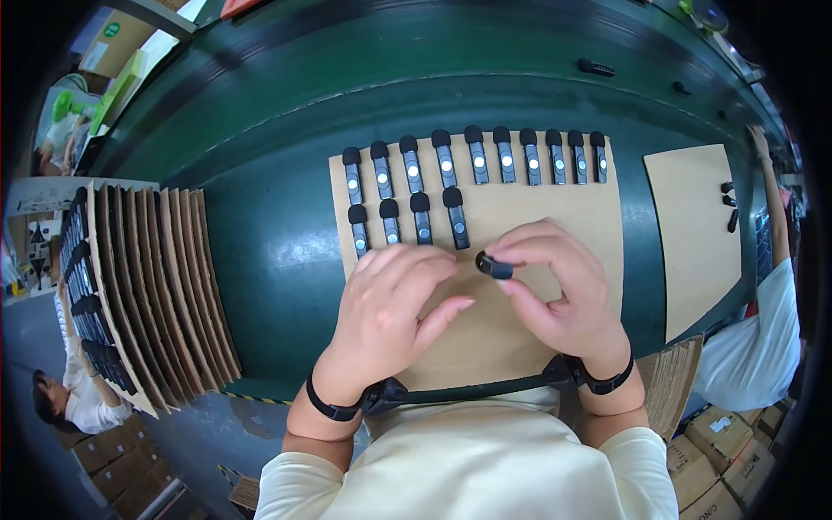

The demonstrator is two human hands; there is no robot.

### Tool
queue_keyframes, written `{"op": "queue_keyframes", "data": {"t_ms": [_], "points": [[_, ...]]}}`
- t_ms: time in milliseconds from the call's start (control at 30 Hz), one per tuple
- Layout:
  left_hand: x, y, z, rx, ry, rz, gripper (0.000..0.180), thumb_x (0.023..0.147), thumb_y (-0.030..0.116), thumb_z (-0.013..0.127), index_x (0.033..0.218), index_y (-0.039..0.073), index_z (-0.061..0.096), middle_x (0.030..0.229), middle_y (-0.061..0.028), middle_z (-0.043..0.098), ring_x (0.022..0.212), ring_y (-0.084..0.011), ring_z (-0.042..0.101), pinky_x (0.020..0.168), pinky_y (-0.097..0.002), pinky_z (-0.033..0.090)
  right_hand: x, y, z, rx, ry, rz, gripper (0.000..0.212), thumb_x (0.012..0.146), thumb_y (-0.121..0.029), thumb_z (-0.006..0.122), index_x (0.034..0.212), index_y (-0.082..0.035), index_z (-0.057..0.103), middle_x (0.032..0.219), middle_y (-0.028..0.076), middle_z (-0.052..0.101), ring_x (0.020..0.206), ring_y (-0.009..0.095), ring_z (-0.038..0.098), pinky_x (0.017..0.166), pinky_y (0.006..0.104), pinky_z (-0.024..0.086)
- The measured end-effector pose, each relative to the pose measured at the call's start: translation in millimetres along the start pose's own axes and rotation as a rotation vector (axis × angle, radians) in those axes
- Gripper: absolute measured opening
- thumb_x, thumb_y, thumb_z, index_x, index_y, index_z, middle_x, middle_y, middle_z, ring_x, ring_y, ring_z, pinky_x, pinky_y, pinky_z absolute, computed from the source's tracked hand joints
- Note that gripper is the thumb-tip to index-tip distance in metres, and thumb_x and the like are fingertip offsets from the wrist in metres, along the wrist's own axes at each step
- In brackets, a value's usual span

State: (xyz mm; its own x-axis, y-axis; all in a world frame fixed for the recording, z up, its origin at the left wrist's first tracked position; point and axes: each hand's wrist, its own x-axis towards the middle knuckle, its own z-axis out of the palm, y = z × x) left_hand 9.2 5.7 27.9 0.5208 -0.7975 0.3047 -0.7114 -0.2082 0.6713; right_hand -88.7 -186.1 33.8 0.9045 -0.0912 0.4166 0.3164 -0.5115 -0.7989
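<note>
Cardboard sheet (563, 204): upper row, ten foam-capped microphones (445, 156); second row, four, seemingly part-filled. Right hand (563, 282) pinches one black microphone (498, 268); left hand (390, 299), thumb and fingers apart.

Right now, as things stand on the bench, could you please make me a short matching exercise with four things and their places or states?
Column one
1. Left hand
2. Right hand
3. Longer row of capped devices
4. Group of cardboard sheets

Column two
A. Along the far edge of the middle cardboard sheet
B. Pinching a small dark piece
C. At the left end of the bench
D. Beside the shorter row of capped devices

Right pairs: 1-D, 2-B, 3-A, 4-C.
</note>
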Motion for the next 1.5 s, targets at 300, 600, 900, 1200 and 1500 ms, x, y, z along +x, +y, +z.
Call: {"op": "queue_keyframes", "data": {"t_ms": [300,600,900,1200,1500], "points": [[-8,-1,5,0.136,-0.212,0.034,0.022,0.08,0.025,0.073,0.081,0.007,0.06,0.076,-0.0083,0.064,0.074,-0.0269,0.064,0.07,-0.0376,0.05,-3,24,-8,-0.452,-0.157,-0.06,0.03,0.071,0.007,0.07,0.098,-0.002,0.06,0.104,0.012,0.063,0.092,0.032,0.062,0.078,0.0378,0.052],[-10,1,3,0.158,-0.243,-0.012,0.023,0.08,0.025,0.073,0.079,0.007,0.06,0.072,-0.0093,0.063,0.072,-0.0269,0.064,0.071,-0.0375,0.05,-14,29,0,-0.559,-0.316,-0.049,0.023,0.072,0.002,0.069,0.093,-0.003,0.06,0.107,0.012,0.058,0.094,0.03,0.06,0.078,0.0378,0.052],[-10,1,4,0.169,-0.251,-0.024,0.024,0.079,0.025,0.074,0.078,0.006,0.059,0.071,-0.0096,0.063,0.072,-0.0272,0.064,0.073,-0.0378,0.05,-6,38,4,-0.608,-0.276,-0.064,0.023,0.073,0.003,0.068,0.093,-0.004,0.06,0.108,0.012,0.058,0.091,0.028,0.062,0.076,0.0376,0.053],[-10,0,3,0.16,-0.26,-0.034,0.023,0.077,0.024,0.075,0.079,0.006,0.06,0.073,-0.0095,0.064,0.075,-0.0279,0.065,0.074,-0.038,0.051,18,32,-17,-0.526,-0.268,0.002,0.027,0.073,0.002,0.07,0.098,-0.004,0.061,0.11,0.012,0.059,0.096,0.03,0.062,0.08,0.0365,0.053],[-9,-1,2,0.138,-0.288,-0.08,0.023,0.075,0.022,0.078,0.085,0.007,0.064,0.077,-0.008,0.067,0.077,-0.0282,0.066,0.075,-0.0379,0.052,112,118,-95,-0.704,-0.165,0.093,0.026,0.085,-0.006,0.067,0.11,-0.003,0.06,0.114,0.014,0.058,0.107,0.031,0.059,0.09,0.0362,0.049]]}}
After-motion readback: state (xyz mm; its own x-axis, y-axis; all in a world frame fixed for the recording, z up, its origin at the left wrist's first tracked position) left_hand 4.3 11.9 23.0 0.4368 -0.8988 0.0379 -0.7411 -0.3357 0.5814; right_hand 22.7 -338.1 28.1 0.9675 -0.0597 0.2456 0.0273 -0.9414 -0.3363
